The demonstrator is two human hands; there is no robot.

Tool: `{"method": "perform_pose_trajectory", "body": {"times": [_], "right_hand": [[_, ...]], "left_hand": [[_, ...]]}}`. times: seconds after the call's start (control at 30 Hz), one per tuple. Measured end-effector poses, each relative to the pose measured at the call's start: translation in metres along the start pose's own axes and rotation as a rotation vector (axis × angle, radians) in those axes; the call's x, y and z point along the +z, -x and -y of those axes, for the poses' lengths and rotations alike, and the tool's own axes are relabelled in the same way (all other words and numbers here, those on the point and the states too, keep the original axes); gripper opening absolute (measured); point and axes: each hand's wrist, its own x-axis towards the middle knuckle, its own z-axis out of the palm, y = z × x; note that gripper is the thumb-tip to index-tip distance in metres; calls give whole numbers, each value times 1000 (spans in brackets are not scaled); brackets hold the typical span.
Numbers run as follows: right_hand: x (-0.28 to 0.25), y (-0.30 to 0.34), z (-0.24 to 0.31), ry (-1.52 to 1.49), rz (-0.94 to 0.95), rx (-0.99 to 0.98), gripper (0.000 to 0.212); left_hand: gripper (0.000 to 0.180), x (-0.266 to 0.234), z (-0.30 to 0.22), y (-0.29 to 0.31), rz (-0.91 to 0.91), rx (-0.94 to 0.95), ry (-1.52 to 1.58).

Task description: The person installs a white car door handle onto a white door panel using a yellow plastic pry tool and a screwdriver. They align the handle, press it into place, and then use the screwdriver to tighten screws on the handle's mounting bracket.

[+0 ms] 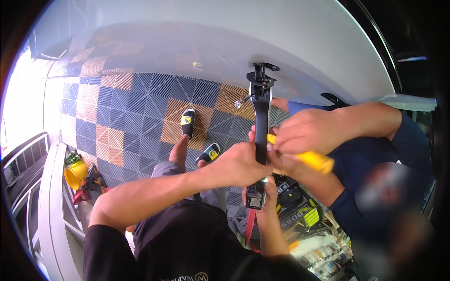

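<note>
A long black car door handle point(261, 117) stands upright between me and a pale car body. A hinged mechanism sits at its far end, and a printed label is at its near end. My left hand point(241, 165) wraps around its lower middle from the left. My right hand point(269, 194) grips the near end from below. From the right, a co-worker's hand point(307, 131) and a second hand partly behind it are beside the handle. These hold a yellow tool point(315, 161), its tip point(271, 138) close to the handle's side; contact is unclear.
The pale car body point(187, 28) curves across the far side. The co-worker, in a dark blue shirt point(375, 145), is close on my right. A tool bag point(300, 215) lies below our hands. At left are a white railing point(58, 187) and a yellow pot point(76, 175).
</note>
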Motion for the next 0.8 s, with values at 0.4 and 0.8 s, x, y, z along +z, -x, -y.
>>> {"method": "perform_pose_trajectory", "body": {"times": [0.4,0.8], "right_hand": [[6,9,-1,20,56,31,71],[10,5,1,-18,55,68,70]], "left_hand": [[47,-9,-3,9,67,-18,102],[48,-12,-11,11,58,-58,21]]}}
